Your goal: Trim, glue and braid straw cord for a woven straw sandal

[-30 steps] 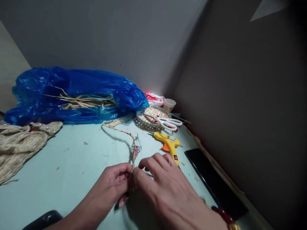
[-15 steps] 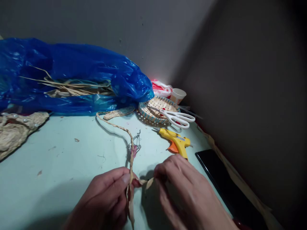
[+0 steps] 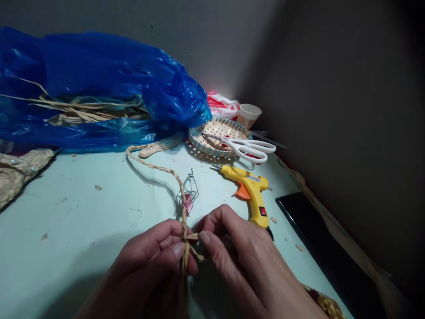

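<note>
A braided straw cord point(image 3: 159, 168) snakes across the pale green table point(image 3: 83, 221) from under a blue plastic bag to my hands. My left hand point(image 3: 149, 266) pinches the cord's near end between thumb and fingers. My right hand point(image 3: 239, 261) is closed on loose straw strands point(image 3: 192, 243) at the same spot, right beside my left thumb. A small wire clip with a pink part point(image 3: 189, 197) hangs on the cord just above my fingers.
A blue plastic bag point(image 3: 99, 84) holding straw lies at the back. A woven basket point(image 3: 215, 137) carries white scissors point(image 3: 249, 148). A yellow glue gun point(image 3: 250, 190) lies close to my right hand. A black slab point(image 3: 328, 252) lies along the right wall. Straw mat point(image 3: 16, 173) at left.
My right hand has come back in to meet the left and folded a strand across the cord. The view has shifted slightly downward and left.
</note>
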The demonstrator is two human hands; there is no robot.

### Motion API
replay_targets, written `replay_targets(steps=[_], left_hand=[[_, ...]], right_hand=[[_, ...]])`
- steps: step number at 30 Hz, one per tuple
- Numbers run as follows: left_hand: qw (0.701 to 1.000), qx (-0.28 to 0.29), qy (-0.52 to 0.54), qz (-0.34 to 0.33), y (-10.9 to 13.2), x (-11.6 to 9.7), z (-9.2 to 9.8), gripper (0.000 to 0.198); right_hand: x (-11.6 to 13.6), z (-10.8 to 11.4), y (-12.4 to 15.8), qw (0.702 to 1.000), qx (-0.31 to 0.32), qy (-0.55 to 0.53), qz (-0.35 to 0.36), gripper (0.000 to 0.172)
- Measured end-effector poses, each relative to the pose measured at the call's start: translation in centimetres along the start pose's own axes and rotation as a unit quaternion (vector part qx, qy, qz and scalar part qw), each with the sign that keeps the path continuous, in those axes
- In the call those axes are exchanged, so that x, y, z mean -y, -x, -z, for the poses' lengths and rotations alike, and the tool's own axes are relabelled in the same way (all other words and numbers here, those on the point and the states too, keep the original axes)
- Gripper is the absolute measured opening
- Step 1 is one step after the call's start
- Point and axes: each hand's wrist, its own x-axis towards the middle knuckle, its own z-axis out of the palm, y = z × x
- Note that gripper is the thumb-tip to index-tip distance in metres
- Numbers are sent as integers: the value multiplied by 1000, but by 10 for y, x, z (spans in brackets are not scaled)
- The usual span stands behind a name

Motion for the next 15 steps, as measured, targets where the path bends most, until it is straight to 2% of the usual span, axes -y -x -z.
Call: replay_targets(steps=[6, 10, 15], left_hand=[[999, -9, -50, -6, -2, -1, 3, 17], [998, 26, -53, -1, -3, -1, 6, 16], [994, 0, -112, -10, -2, -3, 7, 17]], right_hand=[[-1, -3, 1, 999, 46, 18, 11, 10], [-3, -1, 2, 1000, 13, 1, 22, 11], [-5, 0, 3, 1000, -1, -14, 27, 9]])
